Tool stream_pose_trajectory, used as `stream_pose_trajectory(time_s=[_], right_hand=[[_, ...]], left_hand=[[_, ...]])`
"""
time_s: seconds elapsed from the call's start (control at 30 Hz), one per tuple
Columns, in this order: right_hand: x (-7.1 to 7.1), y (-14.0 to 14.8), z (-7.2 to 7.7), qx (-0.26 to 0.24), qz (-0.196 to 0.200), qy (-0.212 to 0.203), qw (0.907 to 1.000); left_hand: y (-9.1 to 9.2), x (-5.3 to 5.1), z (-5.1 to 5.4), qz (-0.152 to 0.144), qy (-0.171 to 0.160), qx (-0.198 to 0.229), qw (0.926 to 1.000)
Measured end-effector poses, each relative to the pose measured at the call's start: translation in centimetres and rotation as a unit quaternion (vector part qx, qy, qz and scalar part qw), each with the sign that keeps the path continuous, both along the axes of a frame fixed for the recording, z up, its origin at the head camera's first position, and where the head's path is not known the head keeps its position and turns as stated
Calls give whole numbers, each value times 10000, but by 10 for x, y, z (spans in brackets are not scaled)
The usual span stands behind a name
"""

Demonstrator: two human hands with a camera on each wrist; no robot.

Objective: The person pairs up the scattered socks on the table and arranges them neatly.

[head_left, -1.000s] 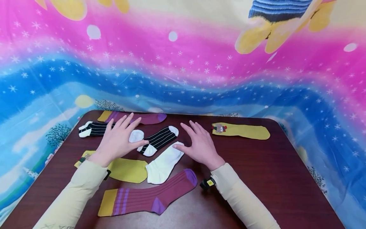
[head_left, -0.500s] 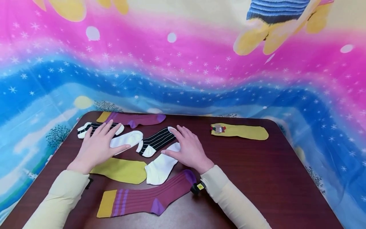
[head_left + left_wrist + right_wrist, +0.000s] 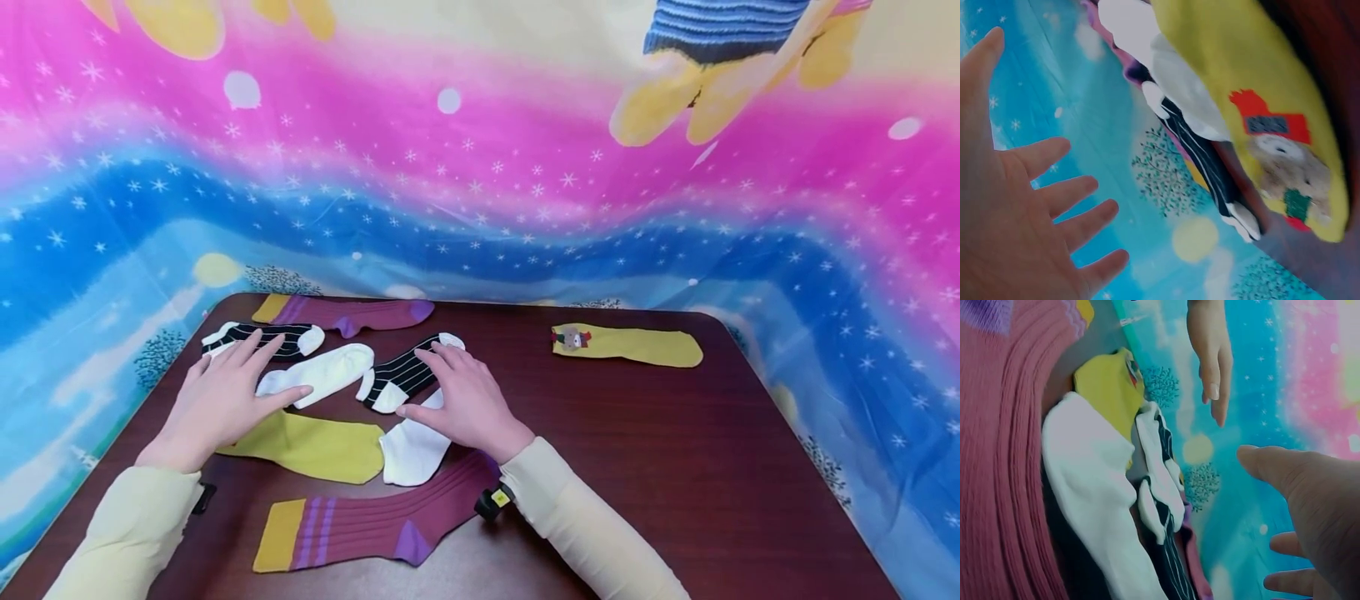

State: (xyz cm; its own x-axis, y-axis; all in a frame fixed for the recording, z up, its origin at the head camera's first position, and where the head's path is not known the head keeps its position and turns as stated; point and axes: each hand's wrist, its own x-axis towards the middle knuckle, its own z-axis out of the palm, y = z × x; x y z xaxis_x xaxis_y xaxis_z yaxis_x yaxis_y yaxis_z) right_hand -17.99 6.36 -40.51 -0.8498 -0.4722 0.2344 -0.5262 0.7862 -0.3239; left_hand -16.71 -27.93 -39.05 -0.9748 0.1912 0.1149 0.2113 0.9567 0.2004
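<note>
In the head view, the left hand [image 3: 217, 400] hovers with spread fingers over the left yellow sock [image 3: 322, 446] and a striped black sock [image 3: 281, 340]. The right hand [image 3: 472, 400], fingers apart, is over the lower white sock [image 3: 416, 450] and beside another striped black sock [image 3: 408, 371]. Between the hands lies a second white sock [image 3: 330, 371]. The left wrist view shows the left palm [image 3: 1016, 231] apart from the yellow sock [image 3: 1254, 75] with its bear patch. Neither hand holds anything; the right wrist view shows the right hand [image 3: 1322, 512] above the socks.
A maroon sock [image 3: 382, 525] with a mustard cuff lies at the front of the dark table [image 3: 637, 467], and a similar one [image 3: 375, 314] at the back left. Another yellow sock [image 3: 637, 345] lies back right. A printed cloth [image 3: 480, 167] hangs behind the table.
Both hands have moved left across the socks, the left one also slightly down, uncovering the striped sock and white sock at the left. The socks have not visibly moved.
</note>
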Motion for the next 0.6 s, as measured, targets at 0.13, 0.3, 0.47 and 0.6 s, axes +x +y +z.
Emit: stream_pose_trajectory(time_s=[0.13, 0.3, 0.47, 0.6], right_hand=[[2, -7, -2, 59, 56, -4, 10000], [4, -16, -5, 110, 184, 22, 9998], [8, -25, -9, 267, 357, -14, 9990], [12, -32, -13, 387, 491, -94, 9980]], left_hand=[[-9, 5, -5, 147, -160, 61, 9997], [-18, 10, -13, 208, -392, 68, 9990], [-28, 13, -17, 339, -808, 228, 9959], [-37, 13, -21, 491, -1151, 343, 9915]])
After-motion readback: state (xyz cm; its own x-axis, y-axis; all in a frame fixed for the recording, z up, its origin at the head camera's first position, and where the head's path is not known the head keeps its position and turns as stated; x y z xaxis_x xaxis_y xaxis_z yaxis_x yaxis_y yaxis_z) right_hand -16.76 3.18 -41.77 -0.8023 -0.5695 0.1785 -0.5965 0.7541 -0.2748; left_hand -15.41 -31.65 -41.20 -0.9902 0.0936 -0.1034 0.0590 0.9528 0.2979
